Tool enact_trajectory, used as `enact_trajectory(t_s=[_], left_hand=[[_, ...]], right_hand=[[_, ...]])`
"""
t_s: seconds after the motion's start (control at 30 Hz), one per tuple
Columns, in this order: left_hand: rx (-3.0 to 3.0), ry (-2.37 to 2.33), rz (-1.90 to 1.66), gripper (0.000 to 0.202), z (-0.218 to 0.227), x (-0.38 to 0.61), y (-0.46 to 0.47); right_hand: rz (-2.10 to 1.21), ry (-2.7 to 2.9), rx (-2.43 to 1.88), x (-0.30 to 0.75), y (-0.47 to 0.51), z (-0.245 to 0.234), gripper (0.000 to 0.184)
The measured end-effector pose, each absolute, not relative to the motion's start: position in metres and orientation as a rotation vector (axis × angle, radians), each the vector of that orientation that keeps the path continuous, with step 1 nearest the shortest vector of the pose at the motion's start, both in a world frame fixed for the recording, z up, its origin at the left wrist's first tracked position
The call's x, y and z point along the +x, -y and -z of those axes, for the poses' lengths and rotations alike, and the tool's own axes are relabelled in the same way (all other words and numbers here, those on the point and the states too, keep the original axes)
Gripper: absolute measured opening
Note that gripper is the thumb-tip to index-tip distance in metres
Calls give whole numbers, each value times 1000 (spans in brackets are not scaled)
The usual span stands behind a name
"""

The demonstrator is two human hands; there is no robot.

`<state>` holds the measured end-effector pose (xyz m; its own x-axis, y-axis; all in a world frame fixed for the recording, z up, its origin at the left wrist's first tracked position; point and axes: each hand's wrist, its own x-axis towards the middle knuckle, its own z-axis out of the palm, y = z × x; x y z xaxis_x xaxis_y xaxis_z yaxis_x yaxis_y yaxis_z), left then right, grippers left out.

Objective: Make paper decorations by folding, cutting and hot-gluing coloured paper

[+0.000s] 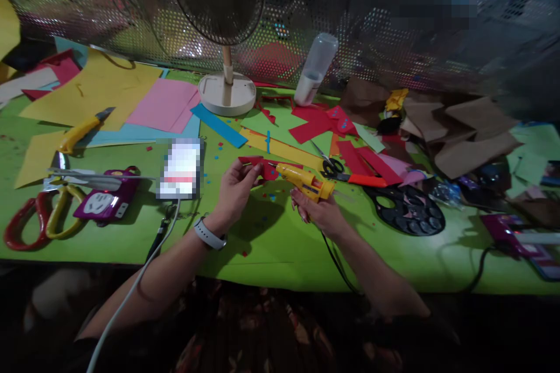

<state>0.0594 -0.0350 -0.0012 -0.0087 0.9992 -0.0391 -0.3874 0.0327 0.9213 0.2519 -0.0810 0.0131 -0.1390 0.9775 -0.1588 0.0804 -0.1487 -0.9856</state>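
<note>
My left hand (pixel 236 189), with a grey watch on the wrist, pinches a small red paper piece (pixel 262 168) just above the green table (pixel 271 239). My right hand (pixel 319 213) grips a yellow glue gun (pixel 306 182), its nozzle pointing left and touching the red piece. The gun's black cord runs down off the table's front edge. Both hands are closed around what they hold.
Black-and-orange scissors (pixel 345 173) and red paper scraps (pixel 324 122) lie just behind the hands. A fan base (pixel 227 93), a white bottle (pixel 315 69), a black palette (pixel 409 213), a yellow utility knife (pixel 83 128), red and yellow scissors (pixel 39 215), a purple device (pixel 107 198) and coloured sheets (pixel 131 99) surround them.
</note>
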Motion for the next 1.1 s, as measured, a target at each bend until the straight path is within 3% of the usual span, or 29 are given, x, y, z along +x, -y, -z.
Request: enact_trajectory(t_s=[0.7, 0.9, 1.1], left_hand=[[858, -919, -1373, 25, 1, 60, 35], [636, -986, -1493, 23, 2, 47, 19], [686, -937, -1406, 21, -18, 52, 26]], right_hand=[[-1358, 1365, -1395, 248, 81, -22, 41], [-647, 2281, -1432, 279, 88, -22, 22], [-620, 2584, -1258, 327, 90, -29, 52]])
